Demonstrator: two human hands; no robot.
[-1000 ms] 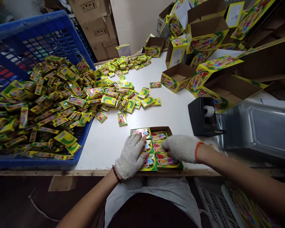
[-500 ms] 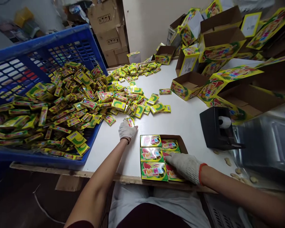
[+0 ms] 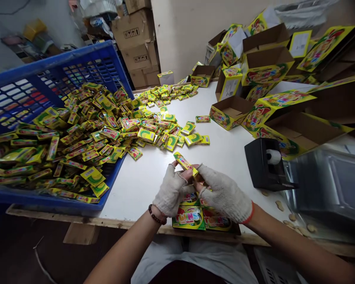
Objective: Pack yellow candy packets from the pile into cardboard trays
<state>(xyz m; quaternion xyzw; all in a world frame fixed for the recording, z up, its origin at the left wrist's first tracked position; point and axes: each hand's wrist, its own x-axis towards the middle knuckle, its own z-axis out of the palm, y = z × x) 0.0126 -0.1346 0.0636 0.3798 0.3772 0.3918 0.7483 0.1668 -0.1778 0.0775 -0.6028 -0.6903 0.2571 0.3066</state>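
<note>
The blue crate [image 3: 56,63] stands tipped, well to the left of the shallow box [image 3: 236,229], and spills yellow packets over its low side. The table [image 3: 225,157] carries a loose heap [image 3: 165,130] of the same packets beyond the box, and a black tape dispenser [image 3: 264,165] to the right of it.

The box sits at the near table edge with printed packs [image 3: 190,217] lying flat inside (the hands hide most of it).

Both hands are now together just above the box. Half a second ago the left hand [image 3: 171,189] was stretched out past the box to the near fringe of the heap, while the right hand [image 3: 225,193] lay flat on the packs inside. The left is back and the right is lifted off the packs.

Between them is one packet [image 3: 185,163], tilted, held clear of the table above the far end of the box. Each grip is narrow and pinches one end of it with gloved fingertips. So one packet is off the heap and in hand, not yet laid in the box.
</note>
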